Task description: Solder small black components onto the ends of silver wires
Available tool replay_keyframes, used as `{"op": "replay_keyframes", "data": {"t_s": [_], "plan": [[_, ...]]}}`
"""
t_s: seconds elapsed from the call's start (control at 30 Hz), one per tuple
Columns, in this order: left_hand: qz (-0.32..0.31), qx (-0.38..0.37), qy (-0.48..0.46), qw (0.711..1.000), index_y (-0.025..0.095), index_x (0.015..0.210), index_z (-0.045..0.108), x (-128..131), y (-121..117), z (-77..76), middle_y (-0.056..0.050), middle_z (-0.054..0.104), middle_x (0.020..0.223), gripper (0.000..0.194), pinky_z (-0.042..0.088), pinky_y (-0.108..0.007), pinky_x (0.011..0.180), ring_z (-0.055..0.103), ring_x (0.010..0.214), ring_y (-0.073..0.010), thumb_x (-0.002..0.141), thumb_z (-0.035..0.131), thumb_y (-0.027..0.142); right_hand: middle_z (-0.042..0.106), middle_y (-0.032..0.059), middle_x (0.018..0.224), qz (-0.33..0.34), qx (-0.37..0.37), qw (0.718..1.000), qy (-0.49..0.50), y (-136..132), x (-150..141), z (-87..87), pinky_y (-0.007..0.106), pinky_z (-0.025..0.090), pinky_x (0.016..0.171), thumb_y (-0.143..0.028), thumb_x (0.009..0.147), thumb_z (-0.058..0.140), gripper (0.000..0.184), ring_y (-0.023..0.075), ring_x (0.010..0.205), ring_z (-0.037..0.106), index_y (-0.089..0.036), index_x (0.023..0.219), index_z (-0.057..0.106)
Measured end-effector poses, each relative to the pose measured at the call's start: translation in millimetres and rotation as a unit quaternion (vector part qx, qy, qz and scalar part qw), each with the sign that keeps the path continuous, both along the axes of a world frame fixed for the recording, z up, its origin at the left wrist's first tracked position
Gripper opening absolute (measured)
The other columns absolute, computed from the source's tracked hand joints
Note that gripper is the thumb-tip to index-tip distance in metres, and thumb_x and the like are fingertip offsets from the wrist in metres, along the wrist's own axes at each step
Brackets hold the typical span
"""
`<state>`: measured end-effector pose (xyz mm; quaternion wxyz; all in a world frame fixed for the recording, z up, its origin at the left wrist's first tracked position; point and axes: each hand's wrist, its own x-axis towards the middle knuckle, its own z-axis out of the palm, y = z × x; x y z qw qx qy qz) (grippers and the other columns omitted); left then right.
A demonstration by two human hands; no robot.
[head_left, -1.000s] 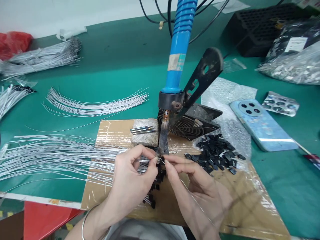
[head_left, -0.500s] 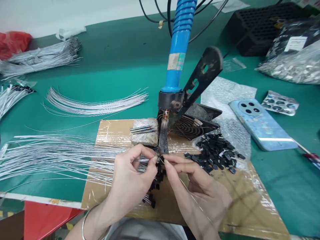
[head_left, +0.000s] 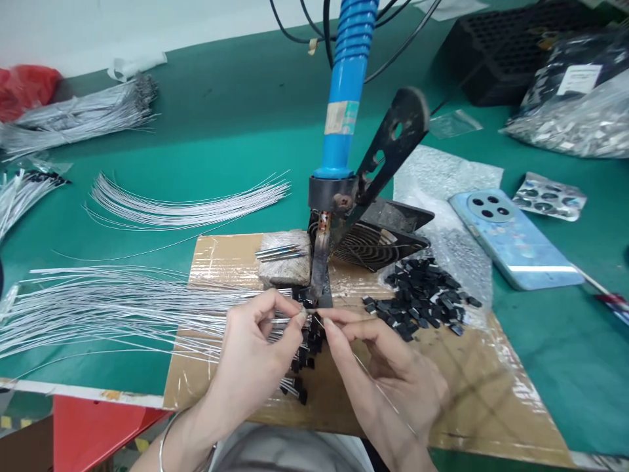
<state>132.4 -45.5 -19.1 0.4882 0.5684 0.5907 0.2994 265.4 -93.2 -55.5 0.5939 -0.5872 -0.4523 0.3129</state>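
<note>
My left hand (head_left: pixel 268 341) is closed in a pinch just below the soldering iron tip. A tiny pale piece shows at its fingertips, too small to name. Close by, my right hand (head_left: pixel 378 367) pinches a thin silvery wire (head_left: pixel 386 398), which runs back across the palm toward the wrist. The blue-handled soldering iron (head_left: pixel 341 111) points down from a black metal bracket (head_left: pixel 393 141). Under and beside my left hand lie white wires (head_left: pixel 122 305), several with black ends (head_left: pixel 299 387) on the cardboard (head_left: pixel 442 387).
A pile of small black pieces (head_left: pixel 427 298) lies right of my hands, near a blue phone (head_left: pixel 521 242) on bubble wrap and the green table. Behind the iron tip stands a black fan (head_left: pixel 368 246). Metal rods rest on a worn block (head_left: pixel 285 269). More wire (head_left: pixel 191 203) lies left.
The view has shifted slightly. My fingertips have moved a little down and left from the iron tip, and more black wire ends show between them. Both pinches stay closed.
</note>
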Motion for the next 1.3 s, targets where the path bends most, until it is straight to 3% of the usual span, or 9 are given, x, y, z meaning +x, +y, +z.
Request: {"op": "replay_keyframes", "data": {"t_s": [0.1,0.2,0.33,0.43,0.6,0.97,1.13,1.2,1.3], "plan": [[-0.023,-0.013,0.048,0.999,0.019,0.076,0.063,-8.6,-8.0,-1.1,0.001,0.058,0.064,0.015,0.028,-0.026,0.048,0.042,0.052,-0.0119,0.089,0.061,0.027,0.077,0.0004,0.083,-0.028,-0.055,0.998,-0.014,-3.8,5.1,-3.4,0.025,0.057,0.072,-0.025,0.091,0.067,0.008,0.0160,0.075,0.073,-0.023,0.084,0.065],[-0.049,-0.014,0.064,0.997,0.019,0.078,0.063,-16.0,-16.3,-0.3,0.003,0.049,0.059,0.019,0.024,-0.027,0.048,0.034,0.050,-0.0121,0.093,0.057,0.030,0.069,-0.0031,0.066,-0.021,-0.107,0.992,-0.067,-8.0,9.6,-6.7,0.021,0.050,0.057,-0.031,0.097,0.059,0.019,0.0118,0.059,0.065,-0.023,0.084,0.069],[-0.072,-0.017,0.069,0.995,0.020,0.081,0.061,-20.1,-25.0,0.4,0.002,0.051,0.062,0.018,0.027,-0.026,0.049,0.039,0.053,-0.0127,0.095,0.055,0.029,0.062,-0.0029,0.063,0.072,-0.112,0.991,-0.022,-11.5,8.6,-8.9,0.021,0.044,0.052,-0.032,0.096,0.060,0.026,0.0113,0.056,0.057,-0.021,0.075,0.069],[-0.082,-0.020,0.071,0.994,0.020,0.082,0.059,-20.8,-29.0,1.0,0.000,0.057,0.070,0.017,0.032,-0.026,0.052,0.045,0.058,-0.0136,0.096,0.053,0.027,0.056,-0.0042,0.060,0.101,-0.126,0.986,0.033,-11.6,5.7,-7.5,0.021,0.039,0.048,-0.033,0.094,0.062,0.027,0.0102,0.052,0.049,-0.020,0.069,0.065],[-0.093,-0.014,0.074,0.993,0.021,0.084,0.059,-22.1,-32.4,4.3,-0.001,0.059,0.073,0.017,0.038,-0.026,0.056,0.050,0.064,-0.0156,0.097,0.052,0.026,0.049,-0.0056,0.055,0.105,-0.161,0.974,0.120,-11.6,3.9,-5.4,0.020,0.030,0.040,-0.037,0.091,0.064,0.031,0.0085,0.046,0.038,-0.020,0.066,0.063],[-0.087,0.026,0.053,0.994,0.021,0.085,0.061,-26.4,-36.6,2.0,-0.003,0.067,0.084,0.013,0.044,-0.027,0.061,0.057,0.072,-0.0164,0.096,0.055,0.023,0.050,-0.0051,0.056,0.109,-0.183,0.961,0.175,-15.4,-1.8,-5.4,0.020,0.031,0.040,-0.039,0.090,0.066,0.033,0.0069,0.045,0.039,-0.018,0.065,0.063],[-0.089,0.091,0.081,0.988,0.022,0.084,0.061,-30.3,-36.1,-4.6,-0.002,0.067,0.086,0.013,0.046,-0.028,0.066,0.061,0.078,-0.0170,0.095,0.057,0.017,0.063,-0.0002,0.071,0.096,-0.173,0.960,0.199,-21.2,6.0,-13.7,0.021,0.042,0.047,-0.045,0.095,0.060,0.030,0.0095,0.052,0.053,-0.020,0.084,0.075],[-0.094,0.155,0.119,0.976,0.022,0.083,0.063,-33.0,-36.3,-7.4,-0.003,0.068,0.092,0.012,0.048,-0.031,0.075,0.063,0.088,-0.0188,0.092,0.060,0.013,0.070,0.0046,0.083,0.085,-0.139,0.962,0.218,-23.8,18.6,-20.5,0.026,0.051,0.058,-0.048,0.099,0.049,0.040,0.0141,0.063,0.062,-0.021,0.099,0.078],[-0.080,0.274,0.191,0.939,0.022,0.087,0.067,-41.5,-31.2,-9.9,-0.005,0.069,0.101,0.013,0.046,-0.038,0.088,0.062,0.100,-0.0230,0.088,0.066,0.009,0.074,0.0099,0.083,0.036,-0.091,0.964,0.247,-25.7,43.2,-29.0,0.029,0.051,0.052,-0.057,0.098,0.039,0.057,0.0196,0.066,0.064,-0.019,0.098,0.081]]}}
